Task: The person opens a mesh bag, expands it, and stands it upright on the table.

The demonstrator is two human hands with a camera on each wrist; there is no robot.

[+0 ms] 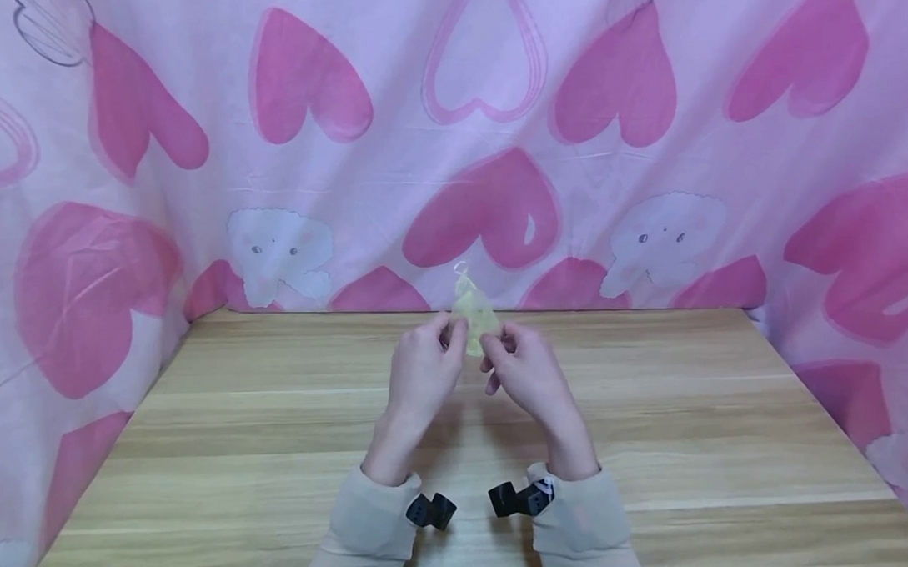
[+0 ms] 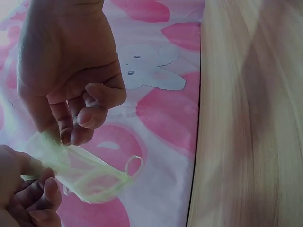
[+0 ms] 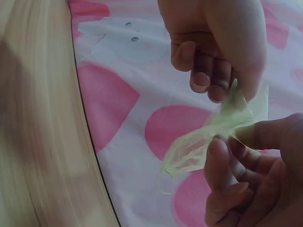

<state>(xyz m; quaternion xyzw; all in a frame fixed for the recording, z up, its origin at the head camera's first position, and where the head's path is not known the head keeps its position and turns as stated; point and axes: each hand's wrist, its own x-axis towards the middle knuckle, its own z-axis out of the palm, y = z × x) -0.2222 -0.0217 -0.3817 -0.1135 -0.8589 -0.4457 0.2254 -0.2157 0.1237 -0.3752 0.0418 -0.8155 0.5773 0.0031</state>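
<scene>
A small, sheer yellow-green organza drawstring pouch (image 1: 479, 312) hangs between both hands, a thin cord loop (image 1: 461, 268) at its far end. My left hand (image 1: 424, 364) pinches its left edge between thumb and fingers. On the opposite side, my right hand (image 1: 530, 368) pinches the fabric near the same end. In the left wrist view, the pouch (image 2: 97, 182) looks creased and see-through, its loop towards the table side. The right wrist view shows the pouch (image 3: 199, 146) bunched where the fingers meet it. The remaining fingers of each hand curl loosely without holding anything.
Below the hands lies a wood-grain table (image 1: 242, 458). A pink fabric backdrop (image 1: 390, 169) with hearts and white animal shapes stands along its back and sides. Small black devices are strapped at the left cuff (image 1: 372, 516) and the right cuff (image 1: 582, 513).
</scene>
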